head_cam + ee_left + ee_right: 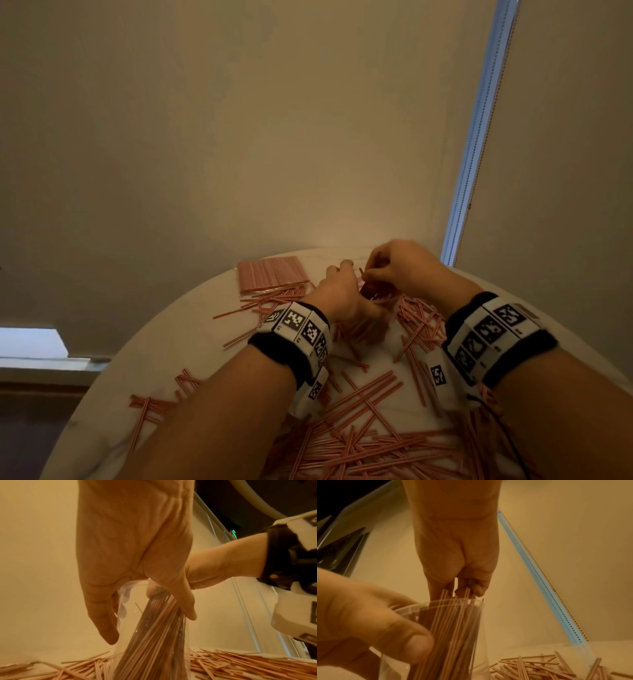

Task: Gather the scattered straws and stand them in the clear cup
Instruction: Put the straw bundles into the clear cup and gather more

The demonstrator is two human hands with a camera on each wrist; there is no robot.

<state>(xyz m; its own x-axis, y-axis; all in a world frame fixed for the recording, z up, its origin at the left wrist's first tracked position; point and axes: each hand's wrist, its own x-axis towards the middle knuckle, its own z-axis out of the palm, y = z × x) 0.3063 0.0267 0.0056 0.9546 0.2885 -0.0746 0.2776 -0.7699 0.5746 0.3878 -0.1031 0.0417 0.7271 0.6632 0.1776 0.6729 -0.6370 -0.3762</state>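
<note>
While my left hand (337,294) is wrapping its fingers round the clear cup (436,635) to steady it on the table (144,363), my right hand (399,267) is pinching the tops of a bundle of straws (154,635) and feeding it down through the rim. Seen from the head camera, the cup is standing at about twelve o'clock on the round tabletop, mostly hidden behind my two hands, which are almost touching. The bundle is already standing inside the cup, leaning a little, with its upper ends between my right fingertips (477,591).

I judge this to be the loading step, with a great deal left: loose straws (376,442) are lying all over the table from three o'clock round through six to nine, thickest at six nearest me. A neat flat packet of straws (272,274) is lying at eleven o'clock, just beside my left hand.

Next, I am thinking, the right fingers need to let go gently so the bundle settles upright, while the left goes on bracing the cup against tipping.
</note>
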